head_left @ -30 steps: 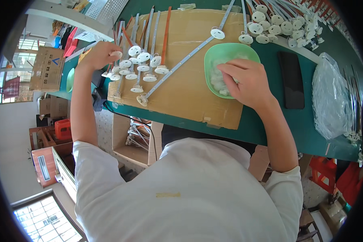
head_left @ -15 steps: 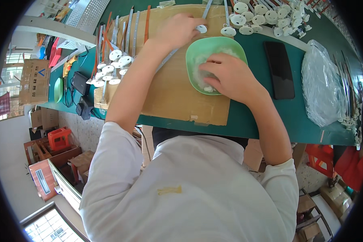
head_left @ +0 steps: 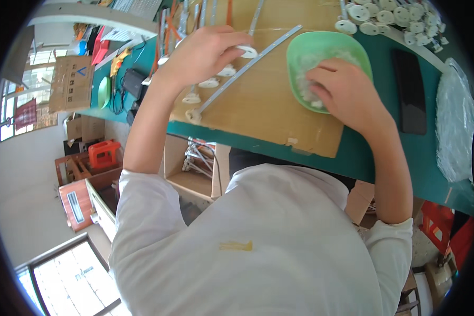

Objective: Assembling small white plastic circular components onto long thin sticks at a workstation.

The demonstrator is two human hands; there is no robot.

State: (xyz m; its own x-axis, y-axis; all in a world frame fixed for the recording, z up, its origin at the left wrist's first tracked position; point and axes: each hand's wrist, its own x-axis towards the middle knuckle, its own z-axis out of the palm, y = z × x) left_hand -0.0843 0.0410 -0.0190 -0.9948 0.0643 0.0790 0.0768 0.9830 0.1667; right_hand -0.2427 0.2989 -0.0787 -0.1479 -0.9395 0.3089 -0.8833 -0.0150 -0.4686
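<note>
We see left hand [head_left: 206, 55] pinch white round plastic disc [head_left: 249, 52], likely to steady it; right hand [head_left: 350, 90] inside light-green plastic bowl [head_left: 326, 40], grasp we cannot tell.

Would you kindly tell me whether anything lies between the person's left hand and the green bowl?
Yes: a grey strip lies slantwise on the cardboard between the left hand, with a white disc at its fingertips, and the green bowl. The strip looks flat, so it probably hinders little; nothing taller shows there.
</note>
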